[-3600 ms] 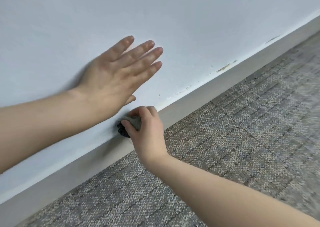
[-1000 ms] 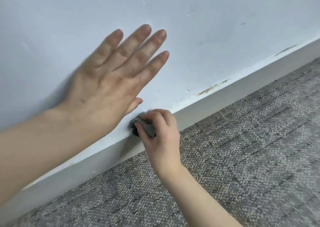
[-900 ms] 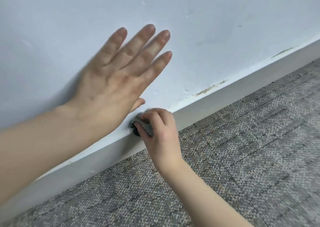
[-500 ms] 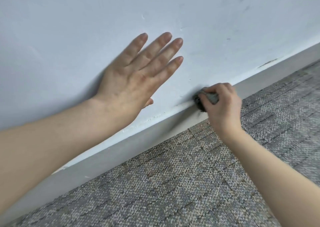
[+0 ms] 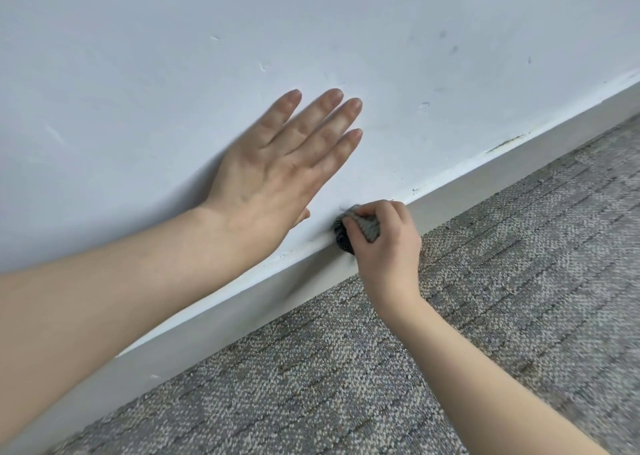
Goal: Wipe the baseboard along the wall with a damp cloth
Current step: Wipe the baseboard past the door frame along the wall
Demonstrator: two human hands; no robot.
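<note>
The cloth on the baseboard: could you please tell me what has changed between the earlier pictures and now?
The right hand swept the cloth rightward along the baseboard top, then back toward the left hand; the nearer brown streak is mostly gone. The grip on the cloth and the left hand flat on the wall stayed.

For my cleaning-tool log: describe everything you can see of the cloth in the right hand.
The cloth is a small bunched wad, grey and woven-looking on top, with a darker, nearly black part at its lower left. The right hand grips it, and its curled fingers and thumb hide most of it. The cloth is pressed against the top edge of the white baseboard, where that meets the wall. Whether it is damp cannot be told.
</note>
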